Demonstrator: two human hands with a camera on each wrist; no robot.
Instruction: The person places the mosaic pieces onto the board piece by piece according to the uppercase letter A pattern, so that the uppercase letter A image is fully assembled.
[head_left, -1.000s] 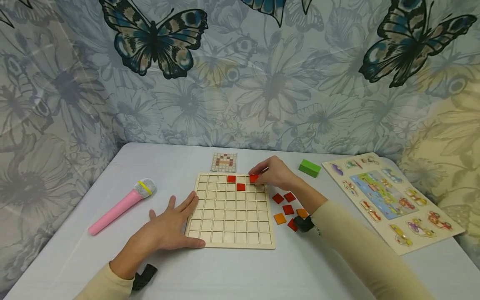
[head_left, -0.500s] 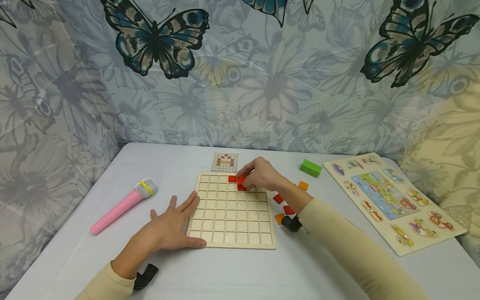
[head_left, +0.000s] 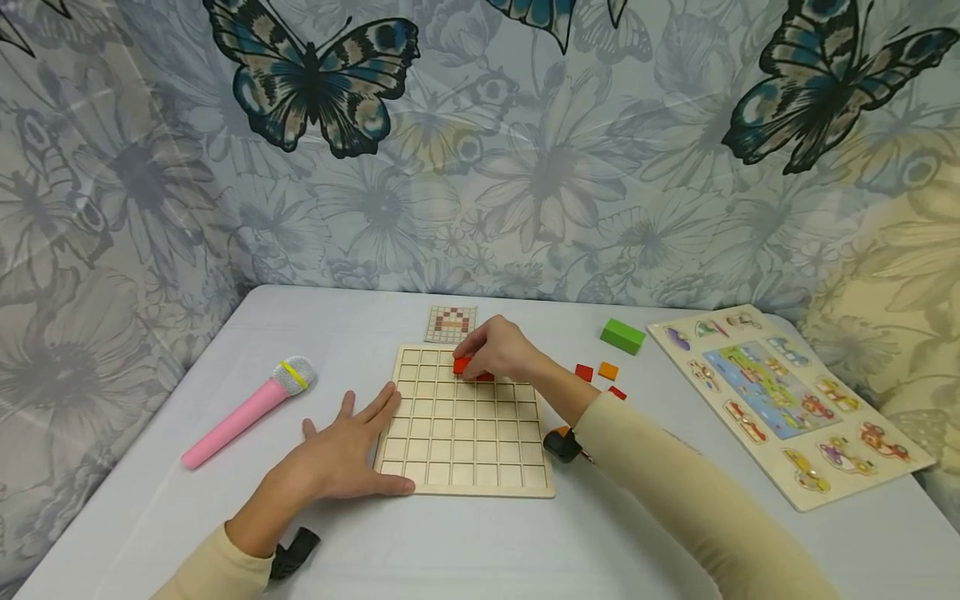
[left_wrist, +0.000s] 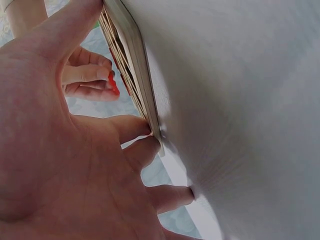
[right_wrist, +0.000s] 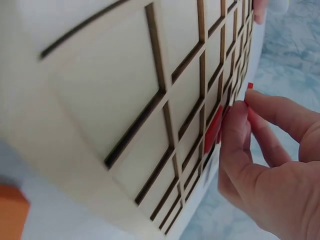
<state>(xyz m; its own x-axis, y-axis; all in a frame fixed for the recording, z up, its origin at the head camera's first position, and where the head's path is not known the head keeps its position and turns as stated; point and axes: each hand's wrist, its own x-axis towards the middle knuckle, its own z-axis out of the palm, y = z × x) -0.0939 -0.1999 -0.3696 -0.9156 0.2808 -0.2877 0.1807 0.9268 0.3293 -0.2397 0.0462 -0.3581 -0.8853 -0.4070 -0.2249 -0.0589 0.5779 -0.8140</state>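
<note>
- Pink toy microphone [head_left: 247, 412] lying slantwise on the white cloth [head_left: 360, 542] at left, silver head pointing far.
- Left hand [head_left: 341, 462] next, palm down, fingers straight and spread apart, touching the board's left edge, thumb at its near edge.
- Small pattern card [head_left: 452, 324] lying flat, just beyond the board's far edge.
- Wooden grid board [head_left: 465, 429] flat at the middle, one red tile [right_wrist: 213, 130] visible in a compartment near its far side.
- Held red square [left_wrist: 114, 85] over the far part of the board, pinched between thumb and fingertips of the right hand [head_left: 498, 346].
- Loose red and orange tiles [head_left: 608, 371] scattered right of the board.
- Green block [head_left: 622, 336] farther right, at the far side.
- Picture puzzle [head_left: 771, 457] lying angled at far right.
</note>
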